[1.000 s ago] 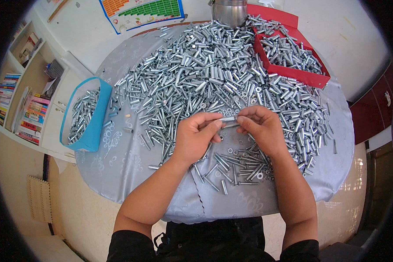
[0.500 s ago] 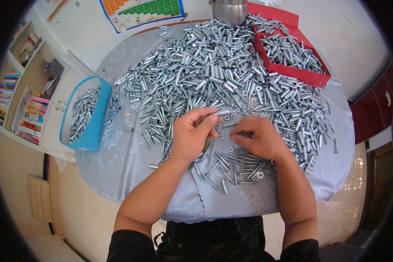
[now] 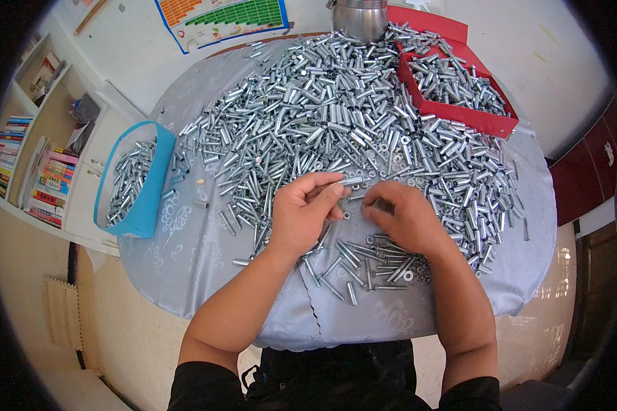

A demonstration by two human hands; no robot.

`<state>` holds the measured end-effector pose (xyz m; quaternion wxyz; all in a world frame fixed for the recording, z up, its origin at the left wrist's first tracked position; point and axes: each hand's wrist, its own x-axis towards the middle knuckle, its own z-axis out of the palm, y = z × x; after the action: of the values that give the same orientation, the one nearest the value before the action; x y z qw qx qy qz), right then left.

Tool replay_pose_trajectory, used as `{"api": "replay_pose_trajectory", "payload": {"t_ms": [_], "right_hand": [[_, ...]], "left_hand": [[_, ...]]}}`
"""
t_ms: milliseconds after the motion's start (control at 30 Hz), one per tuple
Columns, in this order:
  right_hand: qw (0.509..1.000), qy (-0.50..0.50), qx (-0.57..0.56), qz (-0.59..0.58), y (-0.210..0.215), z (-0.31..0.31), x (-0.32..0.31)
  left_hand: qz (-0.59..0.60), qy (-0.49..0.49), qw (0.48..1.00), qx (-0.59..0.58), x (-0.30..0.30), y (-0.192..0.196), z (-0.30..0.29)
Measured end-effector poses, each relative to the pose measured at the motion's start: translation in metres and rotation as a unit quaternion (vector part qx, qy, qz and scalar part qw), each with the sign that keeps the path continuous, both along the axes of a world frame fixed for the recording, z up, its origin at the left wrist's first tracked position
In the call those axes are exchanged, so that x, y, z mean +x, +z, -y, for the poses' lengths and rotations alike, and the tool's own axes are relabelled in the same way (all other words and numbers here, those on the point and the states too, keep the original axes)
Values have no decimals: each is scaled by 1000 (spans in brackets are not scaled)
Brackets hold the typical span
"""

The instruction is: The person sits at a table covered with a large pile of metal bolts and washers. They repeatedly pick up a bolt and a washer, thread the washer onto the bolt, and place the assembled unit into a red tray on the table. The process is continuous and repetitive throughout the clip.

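Between the thumb and fingers of my left hand (image 3: 301, 211) is a silver metal sleeve (image 3: 353, 181), lying nearly level and pointing right. My right hand (image 3: 406, 216) is just right of it, fingers curled inward over small nuts and washers; anything in those fingertips is hidden. A large heap of silver sleeves and bolts (image 3: 301, 103) spreads beyond and around both hands. Closer to me, several loose bolts (image 3: 391, 287) and a short sleeve (image 3: 352, 293) lie on the grey tablecloth (image 3: 253, 308).
At the left edge of the table stands a blue fabric bin (image 3: 144, 216) holding metal pieces. A red box (image 3: 469, 123) full of sleeves sits at the far right, beside a steel pot (image 3: 360, 20). Bookshelves (image 3: 48, 151) line the left wall.
My right hand has shifted slightly up, its fingers curled near the sleeve. My left hand keeps hold of the sleeve, almost in the same place.
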<state>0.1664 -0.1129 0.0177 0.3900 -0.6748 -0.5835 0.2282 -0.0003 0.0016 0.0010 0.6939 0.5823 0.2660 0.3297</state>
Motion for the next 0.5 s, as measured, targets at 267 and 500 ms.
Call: {"api": "replay_pose_trajectory", "payload": {"t_ms": [267, 500], "right_hand": [[929, -105, 54, -349, -7, -9, 5], [938, -82, 66, -331, -10, -9, 7]], "left_hand": [[-6, -7, 1000, 5, -1, -2, 0], [-6, -16, 1000, 6, 0, -2, 0]]}}
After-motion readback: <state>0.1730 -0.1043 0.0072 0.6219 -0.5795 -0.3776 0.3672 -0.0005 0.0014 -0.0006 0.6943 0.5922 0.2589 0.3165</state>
